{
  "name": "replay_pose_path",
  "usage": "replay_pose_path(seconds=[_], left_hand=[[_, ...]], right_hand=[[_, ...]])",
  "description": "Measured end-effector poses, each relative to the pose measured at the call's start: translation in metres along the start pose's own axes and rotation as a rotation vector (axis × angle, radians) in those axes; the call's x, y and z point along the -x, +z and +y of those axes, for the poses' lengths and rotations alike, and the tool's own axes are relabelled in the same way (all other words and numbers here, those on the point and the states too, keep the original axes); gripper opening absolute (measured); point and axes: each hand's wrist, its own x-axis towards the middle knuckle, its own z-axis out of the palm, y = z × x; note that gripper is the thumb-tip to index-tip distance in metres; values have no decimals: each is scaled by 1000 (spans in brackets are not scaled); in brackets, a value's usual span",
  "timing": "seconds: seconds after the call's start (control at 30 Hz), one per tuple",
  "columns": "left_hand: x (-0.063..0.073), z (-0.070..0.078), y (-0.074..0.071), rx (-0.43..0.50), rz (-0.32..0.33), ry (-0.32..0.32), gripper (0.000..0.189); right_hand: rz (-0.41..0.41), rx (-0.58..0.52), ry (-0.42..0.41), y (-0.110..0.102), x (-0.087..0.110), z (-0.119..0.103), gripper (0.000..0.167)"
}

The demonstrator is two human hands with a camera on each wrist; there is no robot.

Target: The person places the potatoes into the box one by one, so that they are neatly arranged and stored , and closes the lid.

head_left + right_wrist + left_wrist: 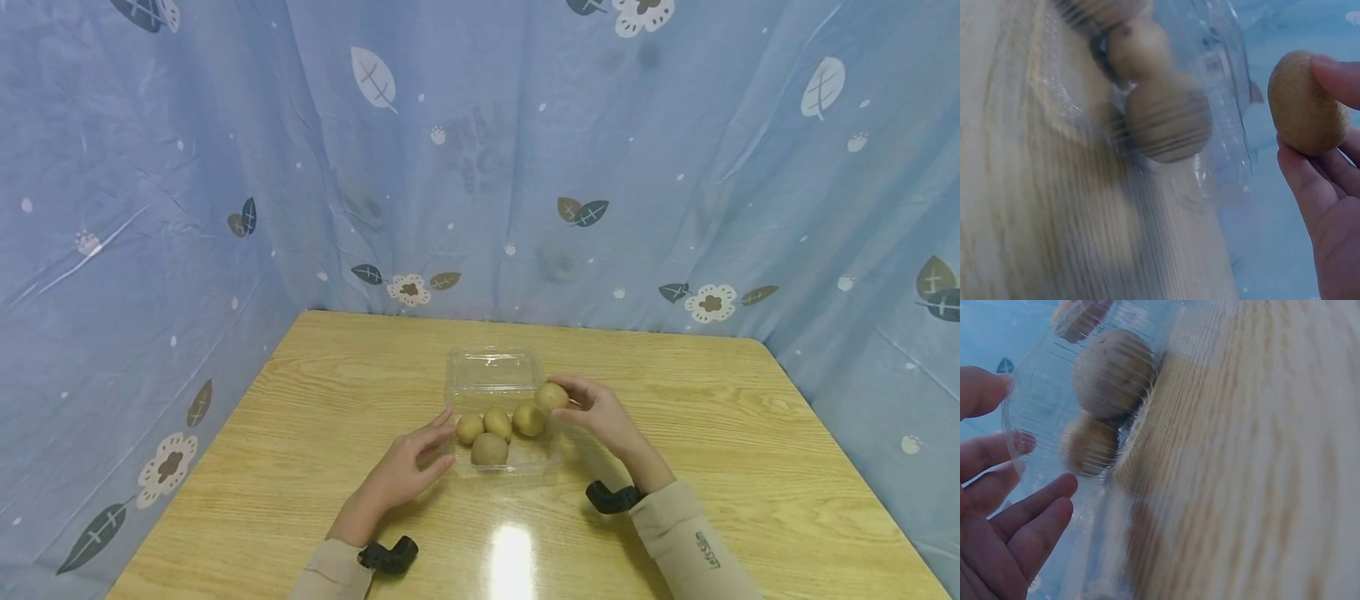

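A clear plastic clamshell box (540, 458) lies on the table with its lid (491, 367) folded back, away from the person. Several potatoes sit inside, among them a larger one (490, 450) at the front and another (528, 420) on the right. My right hand (603, 417) pinches one more potato (1307, 103) between thumb and fingers, over the box's right side and above its rim. At the left wall, my left hand (408, 467) has its fingers spread, with fingertips (1022, 442) at the clear rim. No potato is in that hand.
The wooden table (360, 358) extends on all sides of the box. A blue curtain (480, 167) printed with leaves and flowers hangs behind it and along the sides. Each wrist wears a black device, the left one (390, 557) and the right one (611, 498).
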Motion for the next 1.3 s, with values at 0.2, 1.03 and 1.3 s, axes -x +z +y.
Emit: replay_pose_path(seconds=[0.2, 1.03, 1.3], left_hand=[[-1, -1, 0, -14, 3, 13, 46], [0, -2, 1, -16, 4, 16, 48], [0, -1, 1, -15, 1, 25, 47]], right_hand=[[-39, 31, -40, 8, 3, -3, 55], [-230, 94, -59, 24, 1, -3, 55], [-333, 190, -64, 21, -3, -7, 52]])
